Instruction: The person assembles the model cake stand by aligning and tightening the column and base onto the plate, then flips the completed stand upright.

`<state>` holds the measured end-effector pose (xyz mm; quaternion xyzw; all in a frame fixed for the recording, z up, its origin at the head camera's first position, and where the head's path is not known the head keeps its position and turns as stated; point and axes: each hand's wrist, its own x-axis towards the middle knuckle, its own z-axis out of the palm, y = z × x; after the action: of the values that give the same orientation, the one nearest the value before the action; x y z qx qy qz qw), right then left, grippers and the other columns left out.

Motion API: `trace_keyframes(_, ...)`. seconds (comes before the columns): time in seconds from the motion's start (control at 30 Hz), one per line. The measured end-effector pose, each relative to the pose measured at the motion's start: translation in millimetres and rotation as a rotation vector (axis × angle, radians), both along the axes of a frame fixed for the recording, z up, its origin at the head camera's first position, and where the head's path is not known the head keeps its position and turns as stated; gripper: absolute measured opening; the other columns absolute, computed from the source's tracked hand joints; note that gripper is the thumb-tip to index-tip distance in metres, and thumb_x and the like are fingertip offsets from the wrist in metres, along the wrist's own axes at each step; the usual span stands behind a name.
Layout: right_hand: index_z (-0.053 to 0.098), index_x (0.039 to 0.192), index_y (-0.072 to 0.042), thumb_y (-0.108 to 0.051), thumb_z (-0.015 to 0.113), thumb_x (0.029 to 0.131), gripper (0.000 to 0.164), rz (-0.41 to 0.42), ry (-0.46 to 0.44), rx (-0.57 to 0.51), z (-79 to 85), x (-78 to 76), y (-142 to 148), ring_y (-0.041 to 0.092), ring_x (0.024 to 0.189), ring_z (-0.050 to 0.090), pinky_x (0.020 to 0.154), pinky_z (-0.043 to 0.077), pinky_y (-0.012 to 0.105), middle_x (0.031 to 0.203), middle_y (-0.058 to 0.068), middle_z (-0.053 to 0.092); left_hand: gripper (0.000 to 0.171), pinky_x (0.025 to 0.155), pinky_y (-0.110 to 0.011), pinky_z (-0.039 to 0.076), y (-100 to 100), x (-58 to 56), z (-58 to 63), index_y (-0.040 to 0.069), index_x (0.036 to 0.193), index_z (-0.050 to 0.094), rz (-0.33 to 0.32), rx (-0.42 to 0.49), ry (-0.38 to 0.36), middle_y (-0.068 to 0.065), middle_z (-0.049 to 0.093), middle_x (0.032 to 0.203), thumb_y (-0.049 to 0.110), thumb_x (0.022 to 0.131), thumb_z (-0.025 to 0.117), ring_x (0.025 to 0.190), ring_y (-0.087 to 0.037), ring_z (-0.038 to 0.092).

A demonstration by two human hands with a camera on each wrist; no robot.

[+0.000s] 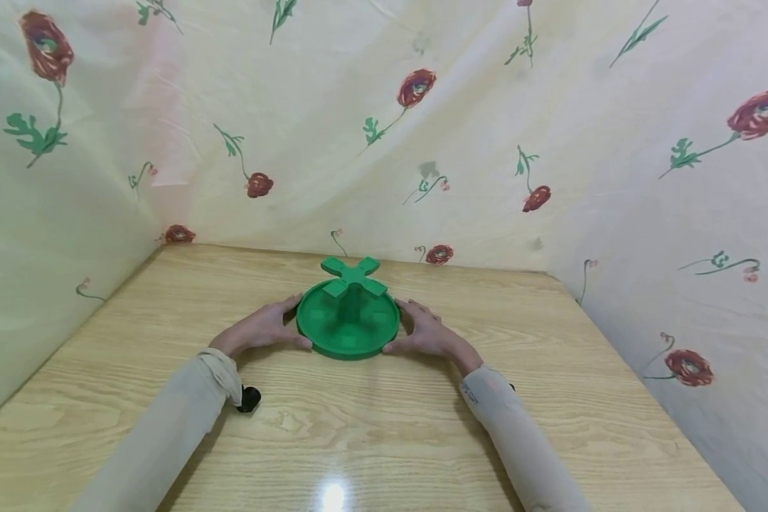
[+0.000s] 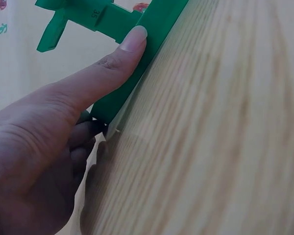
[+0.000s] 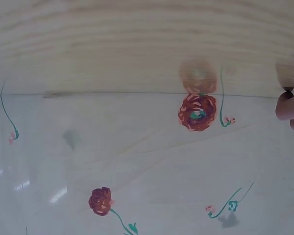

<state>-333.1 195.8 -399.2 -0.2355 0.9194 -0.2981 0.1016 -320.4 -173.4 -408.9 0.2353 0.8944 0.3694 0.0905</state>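
A green round tray [image 1: 348, 353] stands on the wooden table, with a post rising from its middle to a green four-armed cross [image 1: 355, 276]. My left hand [image 1: 265, 328] grips the tray's left side, thumb at the near edge and fingers round toward the back. Opposite it, my right hand [image 1: 427, 334] holds the right side in the same way. In the left wrist view the thumb [image 2: 132, 41] presses on the outer wall of the tray [image 2: 115, 100], and the number 35 shows on the cross. Only fingertips [image 3: 289, 107] of the right hand appear in the right wrist view.
The wooden table [image 1: 358, 441] runs back to a pale cloth wall [image 1: 333, 142] printed with red flowers, which also closes off both sides. A small black object [image 1: 249, 399] sits by the left sleeve cuff.
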Motion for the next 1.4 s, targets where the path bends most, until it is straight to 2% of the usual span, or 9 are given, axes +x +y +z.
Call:
trace_keyframes(0.2,0.022,0.166,-0.011,-0.049,0.085,0.084,0.110,-0.008,-0.010,0.036,1.4,-3.4,-0.9,0.042,0.154,0.009,0.118,0.008,0.069,0.168,0.018,0.024,0.118,0.119,-0.059,0.024,-0.4,-1.3,0.3,-0.003,0.164,0.015,-0.004,0.014,-0.010,-0.026,0.020,0.167,0.050,0.085,0.085,0.153,-0.043,0.018)
trace_keyframes(0.43,0.027,0.164,-0.008,-0.043,0.087,0.084,0.106,-0.002,-0.018,-0.021,1.3,-3.2,-3.1,0.041,0.153,0.016,0.118,0.007,0.069,0.166,0.016,0.029,0.117,0.119,-0.058,0.025,0.0,-1.2,-0.8,-0.002,0.164,0.017,0.004,0.045,-0.008,-0.025,0.025,0.166,0.048,0.084,0.086,0.152,-0.041,0.022)
trace_keyframes(0.6,0.027,0.163,-0.005,-0.035,0.085,0.089,0.099,-0.004,-0.108,-0.181,2.6,-2.2,-2.1,0.037,0.155,0.015,0.121,0.013,0.062,0.167,0.015,0.027,0.108,0.120,-0.054,0.027,-0.2,-1.1,-0.5,0.004,0.165,0.022,0.030,0.147,-0.033,-0.021,0.029,0.165,0.044,0.086,0.086,0.152,-0.037,0.027)
trace_keyframes(0.83,0.030,0.160,0.004,-0.027,0.066,0.103,0.074,-0.067,-0.200,-0.443,17.9,7.2,-0.1,0.040,0.153,0.022,0.121,0.022,0.058,0.163,0.023,0.032,0.087,0.119,-0.054,0.028,5.8,0.0,7.7,-0.003,0.162,0.025,0.071,0.383,-0.111,-0.026,0.030,0.163,0.039,0.101,0.070,0.150,-0.041,0.029)
trace_keyframes(1.0,0.036,0.152,0.015,-0.026,0.060,0.108,0.065,-0.200,-0.279,-0.729,37.1,12.0,-10.3,0.038,0.150,0.031,0.121,0.026,0.051,0.159,0.028,0.036,0.094,0.120,-0.056,0.026,18.9,3.9,22.0,-0.002,0.161,0.029,0.199,0.409,-0.164,-0.025,0.032,0.163,0.064,0.100,0.056,0.150,-0.042,0.029)
trace_keyframes(1.07,0.041,0.149,0.016,-0.030,0.060,0.108,0.065,-0.260,-0.281,-0.778,44.9,13.8,-13.6,0.036,0.151,0.031,0.121,0.027,0.049,0.160,0.026,0.035,0.098,0.120,-0.055,0.026,25.0,7.2,31.7,-0.001,0.160,0.033,0.239,0.427,-0.204,-0.023,0.033,0.163,0.071,0.097,0.053,0.150,-0.041,0.030)
trace_keyframes(1.17,0.052,0.140,0.016,-0.038,0.059,0.107,0.064,-0.335,-0.272,-0.777,55.8,16.6,-16.6,0.034,0.142,0.043,0.119,0.031,0.049,0.149,0.024,0.051,0.102,0.121,-0.055,0.024,30.5,12.3,49.5,-0.002,0.157,0.040,0.286,0.445,-0.256,-0.022,0.035,0.162,0.077,0.094,0.050,0.149,-0.039,0.033)
trace_keyframes(1.23,0.060,0.133,0.015,-0.046,0.058,0.106,0.067,-0.371,-0.278,-0.742,65.0,20.3,-17.4,0.027,0.123,0.057,0.111,0.043,0.041,0.131,0.019,0.063,0.101,0.120,-0.054,0.026,31.7,14.0,62.7,-0.005,0.152,0.047,0.294,0.425,-0.263,-0.023,0.038,0.160,0.078,0.095,0.047,0.147,-0.040,0.037)
trace_keyframes(1.4,0.066,0.123,0.011,-0.059,0.049,0.105,0.074,-0.333,-0.322,-0.589,90.5,24.6,-12.2,0.015,0.089,0.066,0.085,0.054,0.024,0.102,0.013,0.073,0.101,0.114,-0.051,0.038,30.3,15.3,95.9,-0.010,0.144,0.053,0.259,0.291,-0.290,-0.028,0.055,0.145,0.078,0.096,0.042,0.137,-0.041,0.051)
